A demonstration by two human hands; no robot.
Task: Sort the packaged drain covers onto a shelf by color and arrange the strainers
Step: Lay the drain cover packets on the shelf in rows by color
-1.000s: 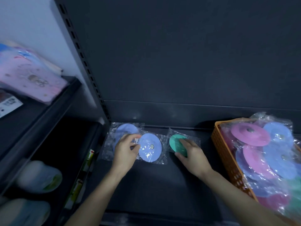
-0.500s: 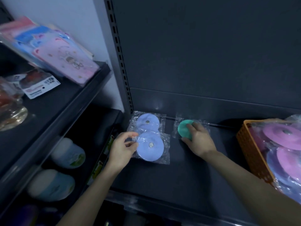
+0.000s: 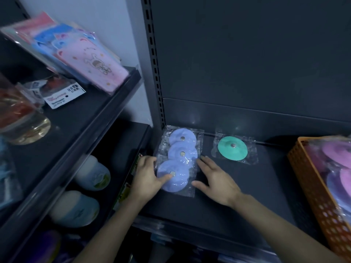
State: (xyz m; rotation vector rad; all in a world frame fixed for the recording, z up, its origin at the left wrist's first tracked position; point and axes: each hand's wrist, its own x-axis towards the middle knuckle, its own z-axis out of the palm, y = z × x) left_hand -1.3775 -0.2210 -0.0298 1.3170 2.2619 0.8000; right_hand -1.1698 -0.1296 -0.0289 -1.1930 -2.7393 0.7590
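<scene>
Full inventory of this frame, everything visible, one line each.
blue drain covers: 3, pale blue, bagged, overlapping in a column at the shelf's left end
green drain cover: 1, bagged, right of them, apart
shelf: 1, dark, under these
basket: 1, orange, right edge
basket covers: several, pink and purple, count unclear
flat packets: several, pink and blue, upper left shelf
rounded items: 2, pale, lower left shelf
left hand: rests on nearest blue cover
right hand: flat, at that pack's right edge

Three overlapping covers (image 3: 179, 160) on shelf (image 3: 237, 196), single cover (image 3: 232, 148) right, basket (image 3: 311, 190) rightmost
</scene>
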